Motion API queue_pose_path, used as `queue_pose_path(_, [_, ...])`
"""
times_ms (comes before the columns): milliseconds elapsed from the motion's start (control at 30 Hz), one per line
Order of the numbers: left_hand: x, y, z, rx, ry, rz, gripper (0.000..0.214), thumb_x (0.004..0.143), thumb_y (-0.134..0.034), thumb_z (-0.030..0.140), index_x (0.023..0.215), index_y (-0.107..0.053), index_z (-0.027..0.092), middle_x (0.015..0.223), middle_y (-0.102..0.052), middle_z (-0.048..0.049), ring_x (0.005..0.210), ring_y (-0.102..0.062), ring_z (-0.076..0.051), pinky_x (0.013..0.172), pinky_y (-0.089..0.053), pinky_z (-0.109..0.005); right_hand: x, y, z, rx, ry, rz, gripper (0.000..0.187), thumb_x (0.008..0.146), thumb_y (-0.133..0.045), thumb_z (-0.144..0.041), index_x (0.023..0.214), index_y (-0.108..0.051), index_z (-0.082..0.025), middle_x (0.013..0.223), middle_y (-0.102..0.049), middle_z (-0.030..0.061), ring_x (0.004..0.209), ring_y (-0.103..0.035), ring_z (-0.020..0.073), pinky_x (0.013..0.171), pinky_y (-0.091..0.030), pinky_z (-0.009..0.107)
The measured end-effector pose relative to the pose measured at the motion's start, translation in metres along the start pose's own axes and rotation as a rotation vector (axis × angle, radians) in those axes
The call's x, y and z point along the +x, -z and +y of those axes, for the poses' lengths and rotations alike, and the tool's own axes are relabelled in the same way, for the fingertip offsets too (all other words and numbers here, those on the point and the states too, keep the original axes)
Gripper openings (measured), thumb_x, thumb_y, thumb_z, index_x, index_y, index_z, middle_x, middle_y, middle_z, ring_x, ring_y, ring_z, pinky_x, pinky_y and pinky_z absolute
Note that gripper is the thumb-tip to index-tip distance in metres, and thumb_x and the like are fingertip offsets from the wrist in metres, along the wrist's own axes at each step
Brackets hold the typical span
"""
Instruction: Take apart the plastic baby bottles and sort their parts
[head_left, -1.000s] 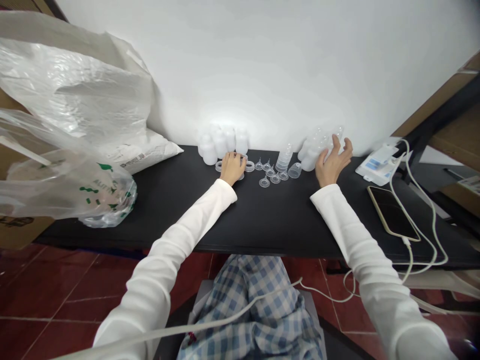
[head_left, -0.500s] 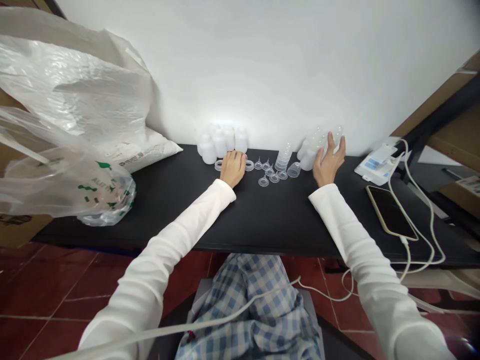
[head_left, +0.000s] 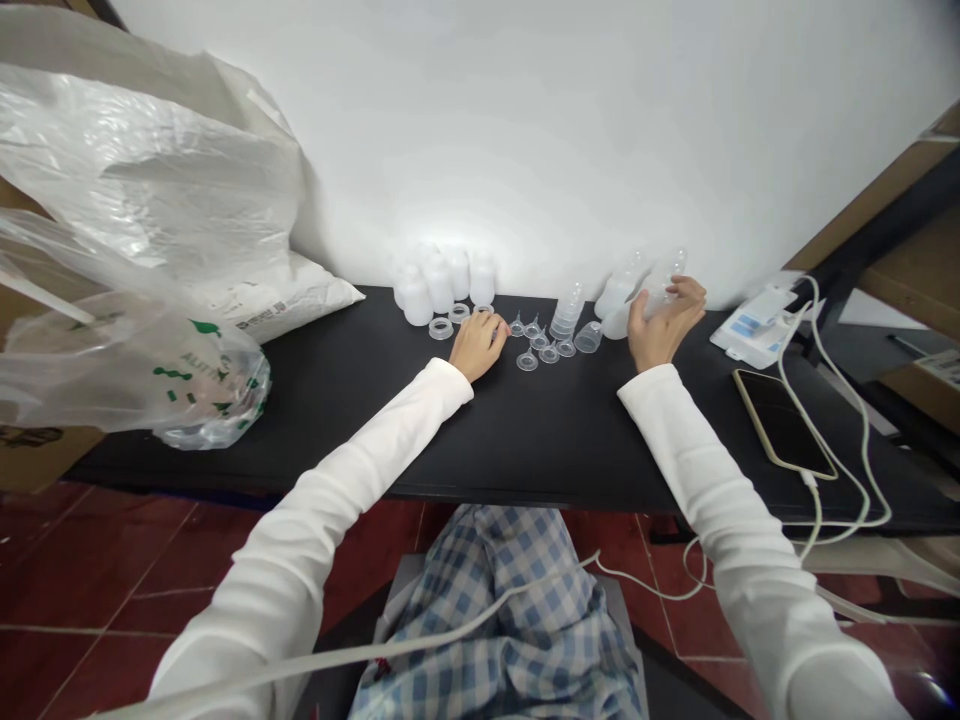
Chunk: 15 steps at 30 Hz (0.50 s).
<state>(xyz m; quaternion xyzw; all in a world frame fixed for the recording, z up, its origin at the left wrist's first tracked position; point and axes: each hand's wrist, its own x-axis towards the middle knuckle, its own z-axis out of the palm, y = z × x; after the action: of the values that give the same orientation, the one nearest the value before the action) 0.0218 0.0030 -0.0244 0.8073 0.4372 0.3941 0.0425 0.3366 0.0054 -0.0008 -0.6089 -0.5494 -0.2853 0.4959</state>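
Note:
My left hand rests low on the table with its fingers curled over a translucent ring, mostly hidden beneath them. More white rings lie just left of it, in front of a group of white plastic bottles. To its right are several clear nipple-like pieces with round flanges. My right hand is raised beside white bottles with clear domed tops, thumb and fingers apart. One such bottle stands behind its fingers; whether they touch it is unclear.
A stack of clear caps and a loose clear cap stand between my hands. Large plastic bags take up the left. On the right are a charging phone, white cables and a white-and-blue case.
My left hand has shifted right, uncovering rings and covering another. My right hand has turned slightly right, its fingers bending more, and a gap now shows between the capped bottles.

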Motion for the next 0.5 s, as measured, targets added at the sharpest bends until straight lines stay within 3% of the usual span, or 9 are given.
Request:
queue_pose_path(167, [0.0, -0.001, -0.001, 0.035, 0.028, -0.044, 0.027, 0.101, -0.042, 0.025, 0.089, -0.065, 0.02, 0.098, -0.067, -0.0097, 0.098, -0.059, -0.026, 0.095, -0.042, -0.041, 0.001, 0.002, -0.002, -0.044, -0.02, 0.008, 0.03, 0.097, -0.041, -0.042, 0.111, -0.05, -0.017, 0.105, -0.06, 0.0159, 0.097, -0.062, 0.0315, 0.093, -0.043, 0.059])
queue_pose_path(267, [0.0, -0.002, -0.002, 0.067, 0.039, -0.061, 0.023, 0.099, -0.045, 0.021, 0.105, -0.067, 0.018, 0.107, -0.066, -0.0122, 0.104, -0.059, -0.029, 0.097, -0.042, -0.044, 0.003, 0.005, 0.0, -0.036, -0.031, 0.043, 0.034, 0.098, -0.038, -0.046, 0.11, -0.051, -0.018, 0.103, -0.06, 0.0156, 0.096, -0.063, 0.0329, 0.093, -0.043, 0.061])
queue_pose_path(367, [0.0, -0.003, -0.004, 0.118, 0.024, -0.065, 0.032, 0.096, -0.047, 0.018, 0.122, -0.065, 0.017, 0.109, -0.063, -0.0147, 0.107, -0.057, -0.032, 0.097, -0.043, -0.046, 0.005, 0.011, 0.001, -0.017, -0.031, 0.1, 0.034, 0.099, -0.036, -0.047, 0.108, -0.052, -0.018, 0.103, -0.06, 0.0157, 0.097, -0.063, 0.0337, 0.093, -0.044, 0.063])
queue_pose_path(500, [-0.001, -0.002, -0.003, 0.188, 0.016, -0.084, 0.032, 0.093, -0.05, 0.017, 0.119, -0.067, 0.018, 0.11, -0.059, -0.0163, 0.11, -0.055, -0.033, 0.097, -0.044, -0.049, 0.009, 0.019, -0.002, -0.008, -0.041, 0.199, 0.029, 0.1, -0.036, -0.047, 0.102, -0.049, -0.021, 0.099, -0.057, 0.0128, 0.094, -0.063, 0.0303, 0.09, -0.047, 0.062])
